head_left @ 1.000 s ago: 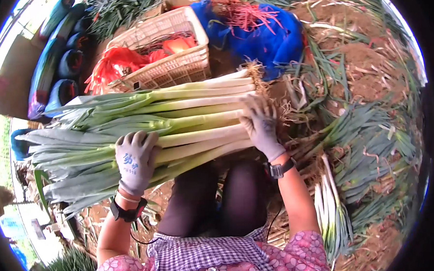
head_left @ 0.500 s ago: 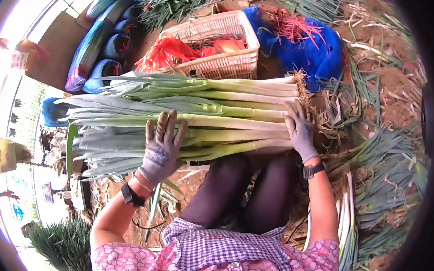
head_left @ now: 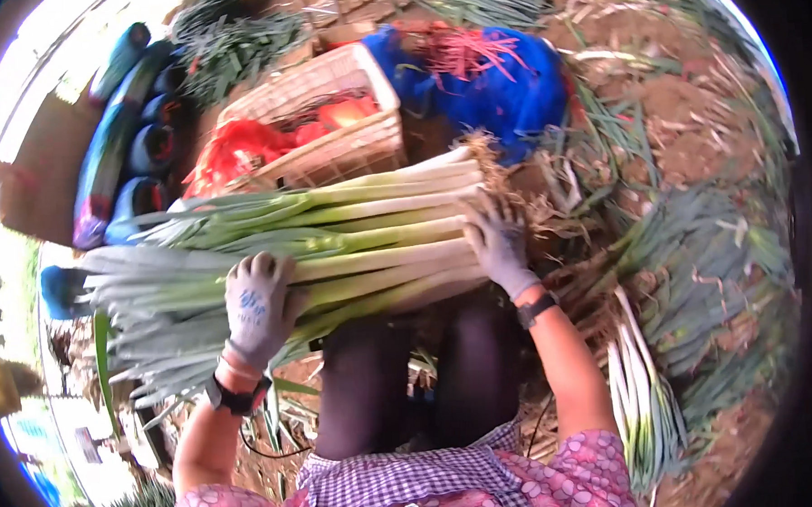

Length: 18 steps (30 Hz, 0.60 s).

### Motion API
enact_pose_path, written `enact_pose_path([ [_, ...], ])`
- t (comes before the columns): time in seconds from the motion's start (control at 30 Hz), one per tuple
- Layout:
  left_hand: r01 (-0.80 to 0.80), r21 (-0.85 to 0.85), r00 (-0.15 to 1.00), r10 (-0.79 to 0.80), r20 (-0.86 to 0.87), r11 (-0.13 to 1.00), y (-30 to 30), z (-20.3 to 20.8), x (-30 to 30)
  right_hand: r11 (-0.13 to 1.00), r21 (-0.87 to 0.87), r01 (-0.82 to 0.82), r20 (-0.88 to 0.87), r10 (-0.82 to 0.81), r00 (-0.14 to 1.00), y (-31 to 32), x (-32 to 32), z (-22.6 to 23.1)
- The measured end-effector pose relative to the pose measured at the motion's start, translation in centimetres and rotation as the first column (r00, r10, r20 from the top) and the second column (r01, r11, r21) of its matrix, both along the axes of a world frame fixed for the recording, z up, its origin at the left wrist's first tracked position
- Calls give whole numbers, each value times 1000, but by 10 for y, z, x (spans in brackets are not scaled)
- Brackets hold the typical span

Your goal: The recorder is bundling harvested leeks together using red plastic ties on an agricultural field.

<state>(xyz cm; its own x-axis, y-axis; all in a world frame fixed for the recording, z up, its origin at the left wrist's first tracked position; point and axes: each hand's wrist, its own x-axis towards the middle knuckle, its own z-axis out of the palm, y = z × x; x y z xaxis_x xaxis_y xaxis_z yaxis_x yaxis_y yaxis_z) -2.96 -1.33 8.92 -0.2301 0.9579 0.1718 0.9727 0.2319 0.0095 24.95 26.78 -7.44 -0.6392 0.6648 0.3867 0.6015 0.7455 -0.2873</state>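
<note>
A big bundle of leeks [head_left: 333, 248] lies across the person's knees, white stalks pointing to the right and green leaves fanning out to the left. The left hand [head_left: 256, 307], in a grey glove, lies flat and spread on top of the bundle where the stalks turn green, pressing down rather than gripping. The right hand [head_left: 496, 240], also gloved, cups the root ends with its fingers splayed, squaring them up; neither hand closes around anything. The bundle looks heavy and long, so it would likely sag if lifted from one end. The white stalks are stiff and firm and give the best hold; the leaves are soft, floppy and likely to slide over one another or tear. A sound hold would be with both arms, one under the stalks near the roots and one near the middle. Behind the bundle stands a woven basket [head_left: 347, 147] with a red bag [head_left: 238, 152] in it, beside a blue cloth [head_left: 508, 95]. More loose leeks [head_left: 644, 406] lie on the soil at the right.
</note>
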Motion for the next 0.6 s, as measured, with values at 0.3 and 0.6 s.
enact_pose_path([
  [0.3, -138, 24, 954, 139, -265, 990, 2, -42, 9, 997, -71, -13, -180, 0, 984, 4, 4, 2],
  [0.6, -72, -40, 954, 57, -295, 997, 0, -77, -14, 840, -517, -164, -758, -360, 544, 12, 80, -8],
])
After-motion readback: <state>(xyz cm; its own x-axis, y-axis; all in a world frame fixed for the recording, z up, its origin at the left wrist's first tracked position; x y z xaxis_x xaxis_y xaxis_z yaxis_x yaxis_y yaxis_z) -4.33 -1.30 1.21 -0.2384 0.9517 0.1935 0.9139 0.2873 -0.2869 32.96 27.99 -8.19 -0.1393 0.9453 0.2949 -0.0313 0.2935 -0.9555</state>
